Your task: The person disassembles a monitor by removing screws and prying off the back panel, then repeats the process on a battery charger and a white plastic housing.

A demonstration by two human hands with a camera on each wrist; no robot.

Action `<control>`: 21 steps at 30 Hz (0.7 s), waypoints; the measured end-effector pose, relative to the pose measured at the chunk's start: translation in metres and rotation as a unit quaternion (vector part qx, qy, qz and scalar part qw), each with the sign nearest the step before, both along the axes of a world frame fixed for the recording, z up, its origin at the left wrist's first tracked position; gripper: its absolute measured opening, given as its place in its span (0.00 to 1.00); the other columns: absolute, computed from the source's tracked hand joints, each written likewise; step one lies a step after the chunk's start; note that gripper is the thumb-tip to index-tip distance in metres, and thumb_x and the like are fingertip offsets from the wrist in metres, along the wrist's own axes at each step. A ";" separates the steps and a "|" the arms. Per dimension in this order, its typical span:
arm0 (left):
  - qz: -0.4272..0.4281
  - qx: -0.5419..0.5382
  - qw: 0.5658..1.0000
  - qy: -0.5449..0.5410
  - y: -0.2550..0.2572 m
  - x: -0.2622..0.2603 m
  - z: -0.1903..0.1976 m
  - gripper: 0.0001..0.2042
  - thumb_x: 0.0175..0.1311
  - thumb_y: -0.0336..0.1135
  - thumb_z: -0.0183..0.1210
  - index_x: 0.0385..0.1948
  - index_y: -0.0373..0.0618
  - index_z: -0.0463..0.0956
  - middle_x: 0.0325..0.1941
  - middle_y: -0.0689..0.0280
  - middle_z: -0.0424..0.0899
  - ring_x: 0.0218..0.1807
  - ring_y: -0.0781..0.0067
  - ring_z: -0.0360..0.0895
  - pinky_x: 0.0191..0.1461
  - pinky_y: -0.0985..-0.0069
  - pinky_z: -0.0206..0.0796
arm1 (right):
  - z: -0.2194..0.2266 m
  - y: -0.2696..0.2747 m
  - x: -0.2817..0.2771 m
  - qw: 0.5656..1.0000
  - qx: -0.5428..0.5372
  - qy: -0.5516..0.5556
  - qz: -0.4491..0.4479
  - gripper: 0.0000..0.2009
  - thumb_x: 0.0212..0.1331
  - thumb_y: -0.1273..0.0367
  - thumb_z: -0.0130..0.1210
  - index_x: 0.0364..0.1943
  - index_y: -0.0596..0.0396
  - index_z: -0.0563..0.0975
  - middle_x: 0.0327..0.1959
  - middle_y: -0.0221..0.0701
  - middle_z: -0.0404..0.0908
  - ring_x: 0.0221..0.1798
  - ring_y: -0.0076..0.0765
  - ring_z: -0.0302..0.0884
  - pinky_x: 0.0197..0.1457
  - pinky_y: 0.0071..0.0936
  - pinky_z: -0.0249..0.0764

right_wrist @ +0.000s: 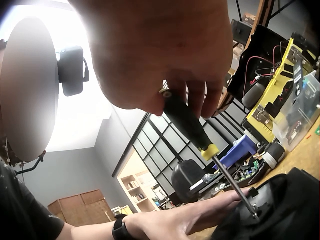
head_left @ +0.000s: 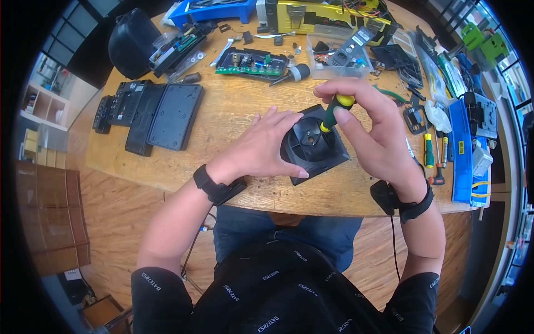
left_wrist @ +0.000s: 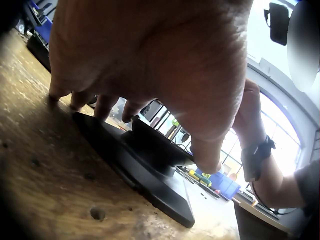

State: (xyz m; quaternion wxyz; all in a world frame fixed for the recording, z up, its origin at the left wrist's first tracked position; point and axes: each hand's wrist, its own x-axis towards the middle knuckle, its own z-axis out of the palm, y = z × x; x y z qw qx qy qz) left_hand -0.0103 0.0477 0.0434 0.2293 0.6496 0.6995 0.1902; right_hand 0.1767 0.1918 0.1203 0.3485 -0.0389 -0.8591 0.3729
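Note:
A black square part with a round raised centre (head_left: 328, 155) lies on the wooden table in front of the person. The left hand (head_left: 260, 146) holds it, thumb on the near edge and fingers on the far side. Pinched in the right hand (head_left: 370, 119) is a green and yellow screwdriver (head_left: 330, 119), pointing down at the part. In the right wrist view the screwdriver's shaft (right_wrist: 231, 180) slants to the part, its tip at a small screw-like spot. From the left wrist view, the part (left_wrist: 145, 162) shows its flat base near the tabletop, the left hand (left_wrist: 150, 60) arched over it.
Black device pieces (head_left: 175, 117) lie at the left. Along the back are a green circuit board (head_left: 250, 64), a clear bin (head_left: 340, 69), a yellow case (head_left: 320, 19) and a blue tray (head_left: 214, 12). More screwdrivers (head_left: 428, 150) and a blue bin (head_left: 460, 150) are at the right.

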 end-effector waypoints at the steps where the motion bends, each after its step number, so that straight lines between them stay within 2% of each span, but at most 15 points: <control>1: 0.001 -0.001 1.000 -0.001 0.000 0.000 0.000 0.57 0.46 0.60 0.81 0.78 0.42 0.60 0.79 0.48 0.66 0.84 0.30 0.51 0.85 0.40 0.44 | 0.001 0.001 0.000 1.000 0.000 0.000 -0.001 0.13 0.61 0.79 0.64 0.50 0.57 0.84 0.48 0.39 0.86 0.49 0.45 0.85 0.55 0.34 0.79; 3: -0.003 -0.006 1.000 0.001 0.002 0.000 0.001 0.57 0.46 0.60 0.81 0.78 0.42 0.60 0.79 0.48 0.66 0.84 0.30 0.51 0.85 0.40 0.44 | 0.001 0.002 0.001 0.996 0.085 0.010 -0.002 0.14 0.61 0.80 0.61 0.51 0.58 0.84 0.49 0.39 0.86 0.49 0.46 0.84 0.56 0.35 0.78; 6: -0.004 -0.008 1.000 0.003 0.002 0.000 0.001 0.57 0.46 0.60 0.81 0.78 0.42 0.60 0.79 0.47 0.66 0.84 0.30 0.51 0.85 0.40 0.44 | 0.003 0.003 0.005 0.998 0.059 -0.035 -0.015 0.16 0.61 0.82 0.57 0.53 0.58 0.83 0.48 0.40 0.86 0.50 0.48 0.84 0.57 0.36 0.78; 9: 0.001 -0.009 1.000 0.002 0.001 0.000 0.002 0.57 0.47 0.60 0.80 0.77 0.41 0.60 0.79 0.47 0.66 0.84 0.30 0.52 0.85 0.39 0.44 | -0.002 0.006 0.002 0.999 0.042 0.005 0.018 0.17 0.61 0.83 0.57 0.54 0.58 0.83 0.48 0.39 0.85 0.50 0.45 0.84 0.55 0.34 0.78; 13: -0.002 -0.023 1.000 0.007 0.002 0.000 0.006 0.58 0.46 0.58 0.82 0.78 0.41 0.58 0.79 0.43 0.65 0.83 0.29 0.54 0.85 0.38 0.46 | 0.001 0.004 0.002 0.999 0.030 0.003 0.013 0.18 0.60 0.84 0.58 0.54 0.58 0.83 0.47 0.37 0.85 0.49 0.42 0.84 0.52 0.31 0.79; 15: 0.001 -0.024 1.000 0.006 0.002 0.002 0.007 0.58 0.46 0.59 0.81 0.78 0.40 0.59 0.79 0.44 0.65 0.83 0.29 0.52 0.85 0.39 0.45 | 0.002 0.000 0.002 1.000 0.009 0.005 -0.008 0.18 0.59 0.84 0.59 0.53 0.57 0.84 0.48 0.36 0.86 0.48 0.39 0.83 0.51 0.30 0.79; 21: 0.003 -0.017 1.000 0.014 0.002 0.003 0.002 0.59 0.45 0.62 0.80 0.77 0.37 0.59 0.79 0.45 0.65 0.84 0.30 0.50 0.85 0.39 0.43 | 0.004 0.003 0.004 0.998 0.052 -0.028 -0.008 0.18 0.59 0.83 0.60 0.53 0.56 0.84 0.47 0.37 0.86 0.49 0.40 0.84 0.51 0.32 0.80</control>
